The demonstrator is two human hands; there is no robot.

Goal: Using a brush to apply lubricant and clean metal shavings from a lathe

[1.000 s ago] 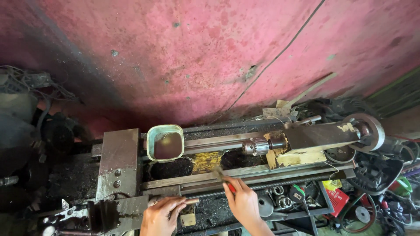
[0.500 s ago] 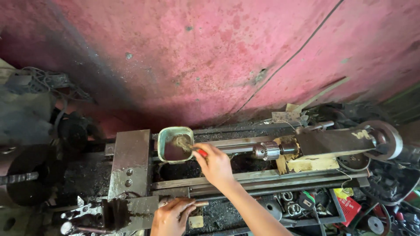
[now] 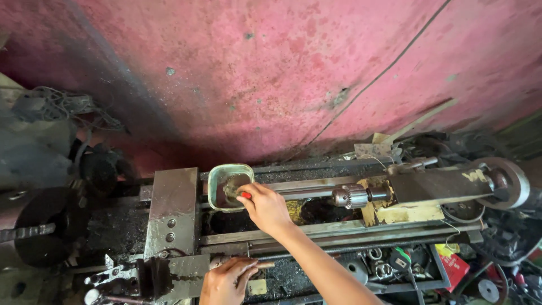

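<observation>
We see right hand (image 3: 264, 206) over lathe bed (image 3: 316, 229), fingers pinched on red-tipped brush (image 3: 241, 194) dipping into green tub (image 3: 228, 186); a second ago this hand sat low at front rail. Left hand (image 3: 226, 279) unchanged, fingers wrapped on front handle (image 3: 257, 265). Drill chuck (image 3: 350, 196) lies right of tub.

Your right hand (image 3: 264, 207) hides the object it dips into the green tub (image 3: 228, 185); only a red tip shows. The frame's bottom edge crops your left hand (image 3: 228, 280).
</observation>
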